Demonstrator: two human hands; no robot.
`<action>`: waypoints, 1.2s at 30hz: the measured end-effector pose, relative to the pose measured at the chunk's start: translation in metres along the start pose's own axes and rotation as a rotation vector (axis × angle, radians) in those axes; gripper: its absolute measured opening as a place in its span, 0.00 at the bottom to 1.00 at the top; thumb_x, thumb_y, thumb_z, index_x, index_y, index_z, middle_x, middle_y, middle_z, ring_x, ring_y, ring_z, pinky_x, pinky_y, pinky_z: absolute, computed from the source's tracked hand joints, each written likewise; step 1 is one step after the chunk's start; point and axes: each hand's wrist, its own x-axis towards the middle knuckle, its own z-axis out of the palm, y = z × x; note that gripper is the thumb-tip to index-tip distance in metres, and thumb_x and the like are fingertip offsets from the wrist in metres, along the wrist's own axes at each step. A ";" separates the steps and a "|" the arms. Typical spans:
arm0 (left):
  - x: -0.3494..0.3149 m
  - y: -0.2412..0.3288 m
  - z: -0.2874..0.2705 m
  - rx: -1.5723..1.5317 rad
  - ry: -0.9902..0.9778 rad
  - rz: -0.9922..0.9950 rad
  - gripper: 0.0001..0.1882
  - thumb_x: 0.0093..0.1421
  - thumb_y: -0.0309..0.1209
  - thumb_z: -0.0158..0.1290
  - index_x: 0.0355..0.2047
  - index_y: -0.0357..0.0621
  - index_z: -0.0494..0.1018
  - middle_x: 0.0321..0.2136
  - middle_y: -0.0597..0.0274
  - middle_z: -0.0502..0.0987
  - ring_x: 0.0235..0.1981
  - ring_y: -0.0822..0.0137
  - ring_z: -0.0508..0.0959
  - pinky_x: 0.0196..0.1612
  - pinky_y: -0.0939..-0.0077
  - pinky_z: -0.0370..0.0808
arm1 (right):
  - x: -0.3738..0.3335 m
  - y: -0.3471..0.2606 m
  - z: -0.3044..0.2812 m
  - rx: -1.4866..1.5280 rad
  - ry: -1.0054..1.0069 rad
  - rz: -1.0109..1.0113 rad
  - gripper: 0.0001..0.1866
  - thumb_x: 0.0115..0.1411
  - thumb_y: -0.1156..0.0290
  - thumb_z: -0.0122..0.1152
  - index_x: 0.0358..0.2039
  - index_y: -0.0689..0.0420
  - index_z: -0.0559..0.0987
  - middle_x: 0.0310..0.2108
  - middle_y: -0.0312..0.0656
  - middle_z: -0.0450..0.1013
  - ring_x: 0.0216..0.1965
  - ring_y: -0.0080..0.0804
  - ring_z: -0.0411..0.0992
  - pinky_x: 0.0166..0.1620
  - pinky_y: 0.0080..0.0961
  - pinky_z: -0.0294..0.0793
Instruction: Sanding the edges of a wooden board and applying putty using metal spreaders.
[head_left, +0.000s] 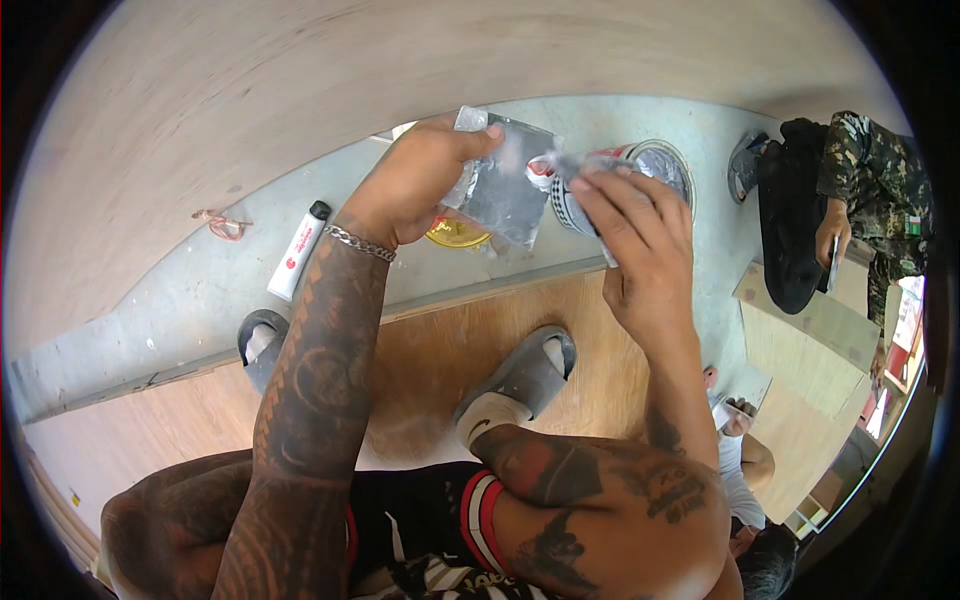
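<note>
Pale floor (180, 300) carries, at ten o'clock, a capped tube (299, 252). At eleven, the left hand (425, 175) grips a grey plate (505, 190), twelve o'clock, bearing red-white paste (540, 172). Right hand (640, 220), two o'clock, grips a blurred tool (568, 163) beside an open can (572, 212). Apparent step: mixing; next stroke needs the plate steady.

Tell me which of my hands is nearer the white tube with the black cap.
Left. Your left hand, gripping a grey plate, is right of the tube; your right hand is farther right, by the open can.

A wide fisheye looks down — head-worn, near.
</note>
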 end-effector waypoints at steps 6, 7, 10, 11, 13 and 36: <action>0.000 0.003 0.008 0.024 0.009 -0.003 0.18 0.69 0.36 0.52 0.51 0.32 0.71 0.43 0.56 0.78 0.40 0.64 0.81 0.38 0.63 0.82 | -0.004 -0.001 -0.004 0.009 0.018 0.085 0.26 0.51 0.81 0.56 0.52 0.53 0.82 0.52 0.37 0.76 0.56 0.44 0.69 0.61 0.42 0.64; 0.001 0.002 0.010 0.005 0.022 -0.024 0.19 0.69 0.37 0.53 0.51 0.32 0.71 0.42 0.56 0.78 0.38 0.63 0.81 0.34 0.59 0.84 | -0.004 -0.003 -0.003 0.054 0.072 0.080 0.28 0.49 0.83 0.56 0.53 0.53 0.81 0.53 0.38 0.76 0.56 0.46 0.69 0.61 0.42 0.64; 0.003 -0.002 0.015 -0.272 -0.059 -0.073 0.17 0.70 0.36 0.51 0.51 0.35 0.73 0.44 0.54 0.80 0.43 0.60 0.83 0.38 0.59 0.83 | -0.005 -0.006 0.007 0.196 0.194 0.163 0.34 0.46 0.88 0.55 0.56 0.54 0.79 0.56 0.41 0.74 0.56 0.49 0.69 0.62 0.43 0.65; 0.003 -0.003 0.016 -0.376 -0.098 -0.085 0.18 0.69 0.38 0.51 0.52 0.37 0.72 0.45 0.54 0.80 0.43 0.59 0.84 0.35 0.55 0.84 | -0.007 -0.008 0.013 0.240 0.201 0.168 0.36 0.44 0.89 0.54 0.57 0.55 0.78 0.57 0.42 0.73 0.55 0.50 0.69 0.62 0.43 0.66; 0.001 -0.003 0.015 -0.421 -0.092 -0.077 0.17 0.69 0.38 0.50 0.51 0.38 0.73 0.47 0.53 0.80 0.45 0.58 0.84 0.36 0.56 0.84 | -0.013 -0.007 0.020 0.295 0.162 0.171 0.39 0.42 0.91 0.54 0.59 0.55 0.76 0.59 0.43 0.71 0.56 0.51 0.69 0.61 0.44 0.66; -0.009 0.022 0.032 0.710 -0.177 0.258 0.25 0.75 0.49 0.41 0.50 0.39 0.75 0.31 0.63 0.78 0.33 0.71 0.74 0.40 0.72 0.73 | -0.016 -0.008 -0.001 1.758 0.664 1.011 0.19 0.65 0.81 0.55 0.57 0.62 0.70 0.50 0.41 0.75 0.53 0.34 0.74 0.59 0.32 0.72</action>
